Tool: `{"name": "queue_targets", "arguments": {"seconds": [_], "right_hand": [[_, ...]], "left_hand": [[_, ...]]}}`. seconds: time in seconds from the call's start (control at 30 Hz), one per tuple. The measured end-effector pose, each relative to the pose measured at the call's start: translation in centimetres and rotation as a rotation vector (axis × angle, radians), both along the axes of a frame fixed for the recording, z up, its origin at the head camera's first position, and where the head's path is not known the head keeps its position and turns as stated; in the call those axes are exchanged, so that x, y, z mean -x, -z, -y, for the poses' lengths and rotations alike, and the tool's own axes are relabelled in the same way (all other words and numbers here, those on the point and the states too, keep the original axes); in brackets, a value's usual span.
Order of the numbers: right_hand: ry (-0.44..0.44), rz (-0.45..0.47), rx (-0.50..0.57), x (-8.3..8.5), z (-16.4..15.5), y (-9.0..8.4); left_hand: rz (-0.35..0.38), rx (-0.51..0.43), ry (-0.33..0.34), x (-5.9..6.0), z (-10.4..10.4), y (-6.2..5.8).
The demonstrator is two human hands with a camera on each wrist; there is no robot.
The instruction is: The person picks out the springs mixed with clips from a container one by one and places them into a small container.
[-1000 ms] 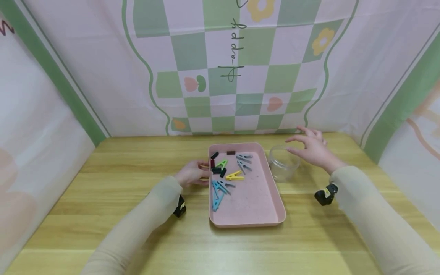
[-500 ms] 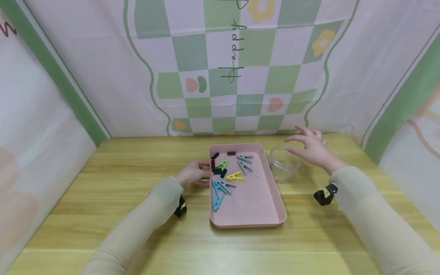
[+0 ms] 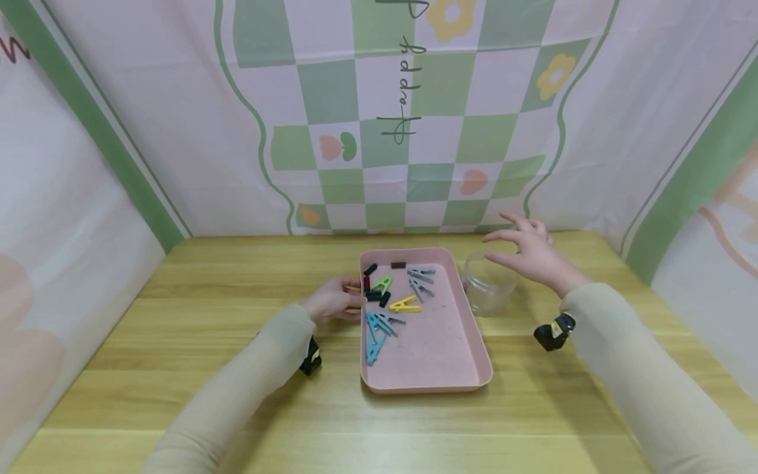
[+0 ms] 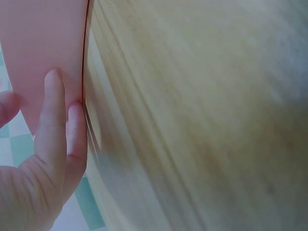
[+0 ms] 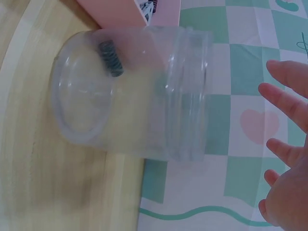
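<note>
A pink tray (image 3: 456,368) lies mid-table with several small clothespins at its far end: yellow (image 3: 404,304), green (image 3: 381,284), blue (image 3: 373,329), grey (image 3: 419,276) and black (image 3: 370,268). My left hand (image 3: 333,299) rests against the tray's left rim; in the left wrist view its straight fingers (image 4: 55,115) lie on the tray's pink wall (image 4: 43,43). A clear plastic jar (image 3: 488,284) stands right of the tray. My right hand (image 3: 526,253) hovers just above it with fingers spread, holding nothing. In the right wrist view a dark ribbed piece (image 5: 110,57) shows through the jar (image 5: 139,96); the fingers (image 5: 284,101) are apart from it.
The wooden table (image 3: 237,276) is walled on three sides by a pink and green checked cloth backdrop (image 3: 385,131). Black wrist cameras (image 3: 552,330) sit on both beige sleeves. The tray's near half holds nothing.
My right hand has drifted slightly left above the jar. The left hand, tray and clothespins have stayed where they were.
</note>
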State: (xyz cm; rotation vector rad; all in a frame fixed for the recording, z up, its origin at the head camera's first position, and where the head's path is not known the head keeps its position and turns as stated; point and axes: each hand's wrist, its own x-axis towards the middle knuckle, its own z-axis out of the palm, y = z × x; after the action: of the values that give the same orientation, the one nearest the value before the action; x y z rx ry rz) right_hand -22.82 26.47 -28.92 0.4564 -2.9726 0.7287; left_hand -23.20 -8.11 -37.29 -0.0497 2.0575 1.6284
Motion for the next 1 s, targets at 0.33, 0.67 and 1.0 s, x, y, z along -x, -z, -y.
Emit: {"name": "queue_targets", "arguments": {"seconds": [0.33, 0.67, 1.0], "right_hand": [[-0.028, -0.022, 0.016, 0.3, 1.1, -0.5], [-0.049, -0.02, 0.028, 0.6, 2.4, -0.9], [-0.067, 0.001, 0.048, 0.9, 4.3, -1.2]], "left_hand": [[0.004, -0.002, -0.005, 0.1, 0.0, 0.2], [0.003, 0.001, -0.006, 0.2, 0.0, 0.3], [-0.004, 0.009, 0.006, 0.2, 0.0, 0.2]]}}
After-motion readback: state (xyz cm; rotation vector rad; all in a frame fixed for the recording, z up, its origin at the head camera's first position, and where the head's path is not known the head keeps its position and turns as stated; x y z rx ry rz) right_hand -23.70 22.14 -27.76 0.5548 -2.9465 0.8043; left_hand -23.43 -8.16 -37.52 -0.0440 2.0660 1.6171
